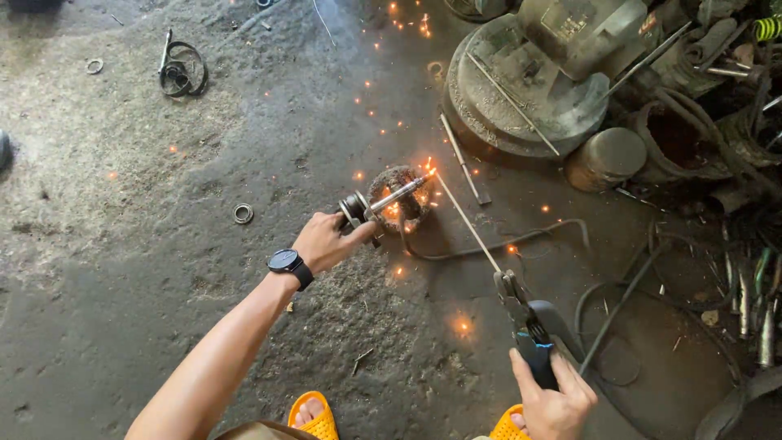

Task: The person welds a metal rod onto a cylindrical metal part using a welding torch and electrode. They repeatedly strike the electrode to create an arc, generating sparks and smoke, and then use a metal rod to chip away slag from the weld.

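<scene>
Orange sparks (426, 167) scatter over the grey concrete floor (122, 269) in your head view, brightest where the tip of the thin welding rod (466, 220) meets the end of a metal shaft (397, 195).

Your left hand (330, 241) is closed around the near end of that shaft, just beside its dark round collar (355, 208), thumb pointing along it; a black watch (289, 264) sits on the wrist. The shaft lies tilted across a rusty round block (401, 200) that rests on the floor near the middle of the view.

Your right hand (554, 403) is wrapped tight around the dark handle of the electrode holder (525, 322), whose clamp grips the rod's lower end. A black cable (505, 242) loops over the floor between the block and the holder.

At the far right edge of the floor stands a heavy, dirty machine base (521, 90), with a squat metal cylinder (607, 159) just beside it and a tangle of hoses and scrap (725, 130) behind. A flat steel bar (464, 160) lies in front of the base. A small ring (243, 213) lies left of your left hand, a coil of wire (183, 72) farther toward the far left, another small ring (95, 66) near it. Your orange sandals (316, 417) show at the near edge.
</scene>
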